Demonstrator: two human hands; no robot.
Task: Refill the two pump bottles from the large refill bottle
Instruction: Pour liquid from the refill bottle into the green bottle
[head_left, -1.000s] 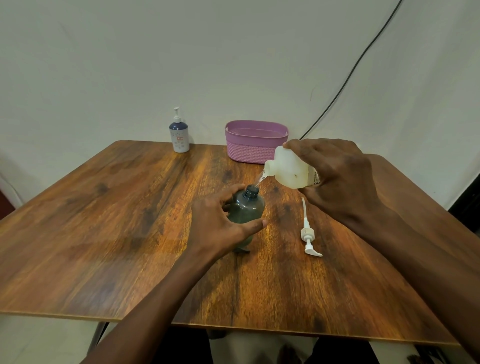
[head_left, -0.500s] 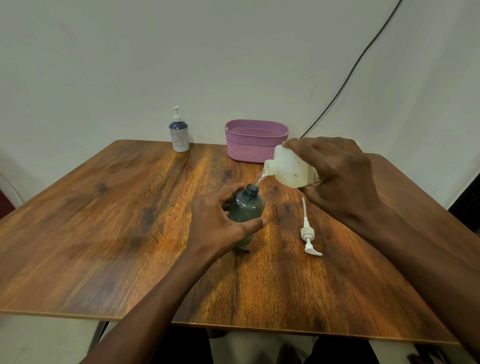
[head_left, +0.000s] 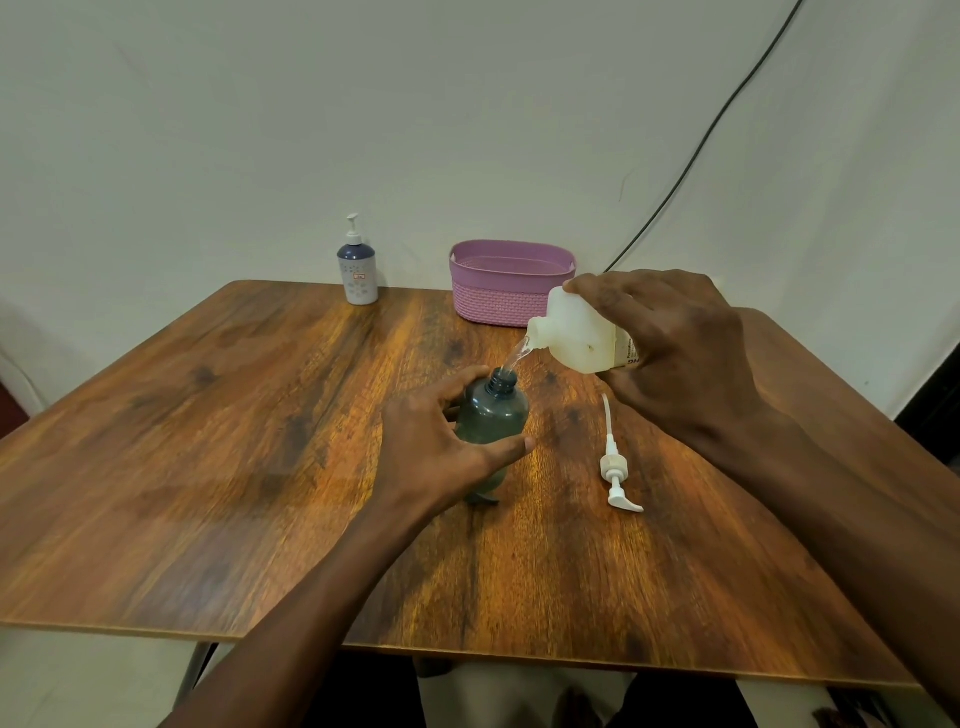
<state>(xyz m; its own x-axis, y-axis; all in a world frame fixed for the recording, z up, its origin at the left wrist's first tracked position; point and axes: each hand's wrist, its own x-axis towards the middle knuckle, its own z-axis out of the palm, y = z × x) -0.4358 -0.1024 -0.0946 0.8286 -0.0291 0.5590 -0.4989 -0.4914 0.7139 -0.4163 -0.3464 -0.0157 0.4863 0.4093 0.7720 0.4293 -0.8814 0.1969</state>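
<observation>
Right now your right hand (head_left: 675, 343) grasps the translucent white plastic refill bottle (head_left: 576, 332) just in front of the purple woven basket (head_left: 511, 296), its long axis near level, mouth pointing left and down, a thin stream (head_left: 515, 357) falling into the smoky grey round pump bottle (head_left: 493, 415), which stands upright nearer you than the basket with your left hand (head_left: 436, 447) curled round its side. Both look light, thin-walled and possibly soap-slick, so hold the bodies broadly and gently.
</observation>
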